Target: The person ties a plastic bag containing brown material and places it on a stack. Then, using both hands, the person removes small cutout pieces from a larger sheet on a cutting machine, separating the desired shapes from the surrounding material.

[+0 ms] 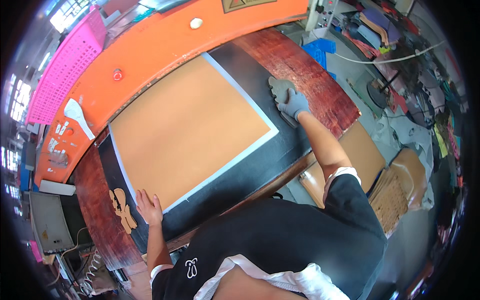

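Note:
A large tan sheet (pixel 185 130) with pale edges lies on the black board (pixel 225 172). My bare left hand (pixel 149 207) rests open on its near left corner, fingers stretched out. At the right end of the board, my right hand (pixel 295 103), in a grey glove, grips a flat grey cutting die (pixel 281 90) with a scalloped outline. The die sits on the black surface, apart from the sheet; my hand covers part of it. Just left of my left hand lie tan cut-out pieces (pixel 121 210) with curved outlines.
An orange machine beam (pixel 155 75) with a red button (pixel 117 74) spans the far side. A pink basket (pixel 70 65) stands at the far left. Worn red-brown boards (pixel 320 82) flank the black one. Tan sheets (pixel 357 150) are stacked at right, near scrap piles (pixel 380 30).

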Demonstrator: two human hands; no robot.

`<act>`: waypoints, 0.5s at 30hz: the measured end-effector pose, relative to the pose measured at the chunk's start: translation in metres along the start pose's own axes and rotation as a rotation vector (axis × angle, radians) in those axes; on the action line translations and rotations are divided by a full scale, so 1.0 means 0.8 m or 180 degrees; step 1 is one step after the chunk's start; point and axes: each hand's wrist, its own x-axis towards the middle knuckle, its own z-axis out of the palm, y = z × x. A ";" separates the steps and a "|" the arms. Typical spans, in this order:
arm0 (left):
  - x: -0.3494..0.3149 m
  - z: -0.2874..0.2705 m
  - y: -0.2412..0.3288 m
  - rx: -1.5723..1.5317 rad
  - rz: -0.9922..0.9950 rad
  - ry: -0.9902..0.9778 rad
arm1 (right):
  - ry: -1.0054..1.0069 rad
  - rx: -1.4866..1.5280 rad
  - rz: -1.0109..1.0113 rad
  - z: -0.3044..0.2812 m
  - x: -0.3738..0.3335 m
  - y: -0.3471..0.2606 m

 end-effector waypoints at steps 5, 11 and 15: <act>0.002 0.002 -0.002 -0.0068 0.0207 0.0208 | -0.0304 -0.0029 0.0119 -0.010 0.011 -0.009; 0.007 0.007 -0.014 -0.0227 0.0189 0.0296 | -0.0122 0.0779 -0.0246 0.001 0.017 0.012; 0.012 0.008 -0.010 -0.0320 0.0140 0.0407 | -0.0111 0.2333 -0.0634 -0.011 0.003 -0.012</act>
